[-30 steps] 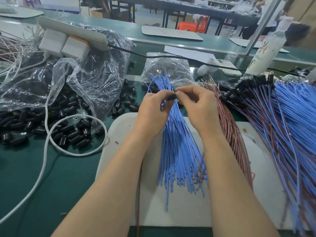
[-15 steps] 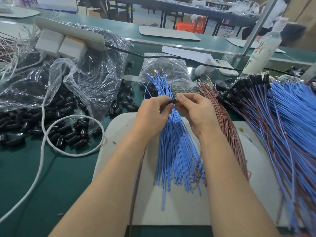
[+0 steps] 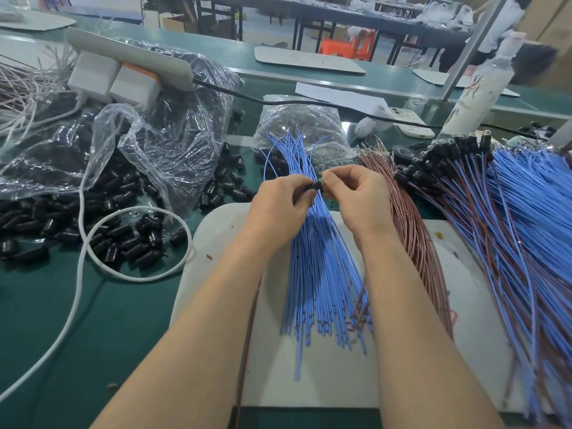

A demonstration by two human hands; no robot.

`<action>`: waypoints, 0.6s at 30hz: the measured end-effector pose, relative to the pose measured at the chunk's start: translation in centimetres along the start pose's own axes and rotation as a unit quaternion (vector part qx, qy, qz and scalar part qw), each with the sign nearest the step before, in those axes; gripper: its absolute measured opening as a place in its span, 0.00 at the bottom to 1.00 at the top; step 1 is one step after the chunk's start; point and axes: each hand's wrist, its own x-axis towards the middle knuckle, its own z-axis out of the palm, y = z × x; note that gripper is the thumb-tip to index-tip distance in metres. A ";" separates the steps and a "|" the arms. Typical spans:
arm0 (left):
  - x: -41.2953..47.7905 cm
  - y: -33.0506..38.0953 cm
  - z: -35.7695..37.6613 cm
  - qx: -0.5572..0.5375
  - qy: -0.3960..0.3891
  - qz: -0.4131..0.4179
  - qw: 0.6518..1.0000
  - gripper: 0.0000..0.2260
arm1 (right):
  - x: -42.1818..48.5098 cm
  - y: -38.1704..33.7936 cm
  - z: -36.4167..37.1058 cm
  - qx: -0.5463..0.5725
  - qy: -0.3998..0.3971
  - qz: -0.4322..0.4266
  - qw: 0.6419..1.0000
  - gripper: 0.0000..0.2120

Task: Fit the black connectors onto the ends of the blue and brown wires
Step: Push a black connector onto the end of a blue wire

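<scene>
Both hands meet just above the loose blue wires (image 3: 312, 274). The left hand (image 3: 280, 209) pinches a black connector (image 3: 313, 186) between thumb and forefinger. The right hand (image 3: 360, 201) pinches something small at the connector's open end, probably wire tips, though they are too fine to make out.

The likeliest slip is a thin tip missing its hole and bending under the push, since the fingers cover the joint. A tip pushed only partway would leave a loose fit that looks done. The small connector could also pop out of the pinch and drop among the blue wires or the brown wires (image 3: 411, 236) beside them. Spare connectors (image 3: 123, 243) lie on the green table (image 3: 93, 335) to the left, and finished wires (image 3: 464, 187) are heaped to the right.
</scene>
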 end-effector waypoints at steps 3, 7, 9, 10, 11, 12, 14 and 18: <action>-0.1 0.0 -0.1 -0.001 -0.003 0.006 1.000 0.07 | 0.0 0.0 -0.1 0.026 -0.015 0.013 0.999 0.06; -0.1 0.0 -0.2 -0.001 -0.001 0.015 1.000 0.07 | 0.0 0.0 -0.1 0.056 -0.023 0.036 0.998 0.07; -0.1 0.0 -0.2 0.004 0.001 0.016 1.000 0.07 | 0.0 0.0 0.0 0.068 -0.027 0.043 0.996 0.07; -0.1 0.0 -0.2 0.004 0.001 0.016 1.000 0.07 | -0.1 0.0 0.0 0.070 -0.028 0.046 0.996 0.06; -0.2 0.0 -0.2 0.004 0.001 0.016 1.000 0.08 | -0.1 0.0 0.0 0.071 -0.030 0.049 0.996 0.06; -0.2 0.0 -0.2 0.004 0.001 0.016 1.000 0.08 | -0.1 0.0 0.1 0.072 -0.031 0.051 0.996 0.06; -0.1 0.0 -0.2 -0.001 0.003 0.015 1.000 0.07 | -0.2 0.0 0.1 0.078 -0.028 0.055 0.995 0.06; -0.1 0.0 0.0 -0.018 0.016 -0.005 1.000 0.06 | -0.3 -0.2 0.3 0.078 -0.019 0.041 0.996 0.06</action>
